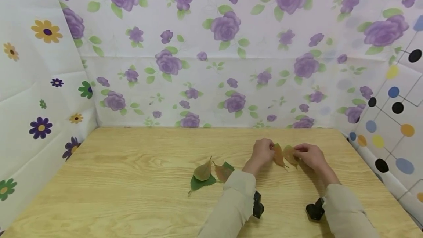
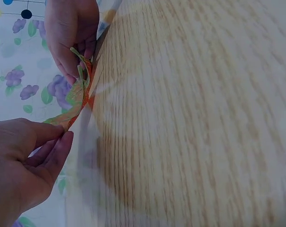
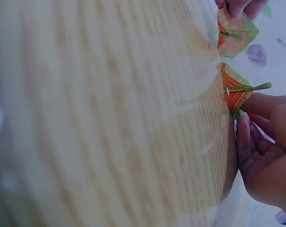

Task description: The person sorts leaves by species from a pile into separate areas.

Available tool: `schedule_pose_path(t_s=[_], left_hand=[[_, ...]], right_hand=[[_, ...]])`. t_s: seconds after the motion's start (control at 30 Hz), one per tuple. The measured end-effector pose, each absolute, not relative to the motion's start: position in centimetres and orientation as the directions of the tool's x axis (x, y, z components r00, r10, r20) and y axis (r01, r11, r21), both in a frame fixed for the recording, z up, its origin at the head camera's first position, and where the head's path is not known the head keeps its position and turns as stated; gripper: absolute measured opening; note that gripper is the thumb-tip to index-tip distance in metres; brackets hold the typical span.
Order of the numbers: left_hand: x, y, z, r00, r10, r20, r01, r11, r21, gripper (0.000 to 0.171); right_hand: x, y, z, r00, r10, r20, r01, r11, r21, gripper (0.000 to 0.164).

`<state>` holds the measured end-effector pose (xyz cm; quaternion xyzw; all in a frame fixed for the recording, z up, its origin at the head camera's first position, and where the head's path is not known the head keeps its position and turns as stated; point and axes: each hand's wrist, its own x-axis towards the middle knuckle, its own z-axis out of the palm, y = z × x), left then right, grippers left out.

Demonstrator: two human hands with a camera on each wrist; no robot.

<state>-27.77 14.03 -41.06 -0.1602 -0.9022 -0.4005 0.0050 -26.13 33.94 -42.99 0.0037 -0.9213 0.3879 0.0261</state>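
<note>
Toward the back right of the table, my left hand [image 1: 263, 151] pinches the edge of an orange-brown leaf [image 1: 278, 155] between thumb and fingertips. Just right of it, a yellowish-brown leaf [image 1: 290, 155] is pinched by my right hand [image 1: 311, 155]. The two leaves hang side by side, stems toward me. In the right wrist view the leaf in my right hand [image 3: 238, 94] shows orange veins, green edges and a thick stem. The left wrist view shows my left thumb and fingers [image 2: 39, 137] at the tip of their leaf.
Left of my left forearm lie a brownish leaf [image 1: 202, 172] over a green leaf [image 1: 201, 183], and a reddish-brown leaf [image 1: 223, 172] with a green one [image 1: 228, 165] behind it. The wooden table [image 1: 132, 194] meets a flowered cloth [image 1: 205, 83] at the back. Black devices sit at both wrists.
</note>
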Motion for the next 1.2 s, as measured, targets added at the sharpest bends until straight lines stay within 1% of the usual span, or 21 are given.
schedule_pose_path(t_s=[0.1,0.37,0.63,1.0,1.1,1.2], left_hand=[[-27.9,13.9,-41.2,-0.950,0.278,0.143,0.292,0.627,0.722,0.017],[-27.9,14.0,-41.2,-0.946,0.289,0.144,0.302,0.633,0.712,0.031],[-27.8,13.6,-41.7,-0.921,0.356,0.159,0.361,0.625,0.692,0.033],[-27.1,12.9,-41.1,-0.921,0.371,0.122,0.351,0.649,0.675,0.036],[-27.0,12.5,-40.6,-0.908,0.394,0.141,0.384,0.648,0.658,0.036],[-27.0,11.8,-40.0,-0.881,0.440,0.174,0.441,0.632,0.637,0.035]], right_hand=[[-26.2,33.8,-43.0,-0.998,0.009,0.057,-0.035,0.699,-0.714,0.032],[-26.3,34.0,-43.1,-0.999,0.014,0.051,-0.026,0.699,-0.715,0.032],[-26.1,33.8,-42.9,-0.999,0.011,0.042,-0.023,0.680,-0.733,0.032],[-26.1,33.8,-43.1,-0.999,0.023,0.046,-0.017,0.692,-0.722,0.031],[-26.1,33.8,-43.1,-0.998,0.021,0.051,-0.022,0.701,-0.712,0.032],[-26.1,33.7,-43.2,-0.999,0.017,0.048,-0.022,0.697,-0.716,0.032]])
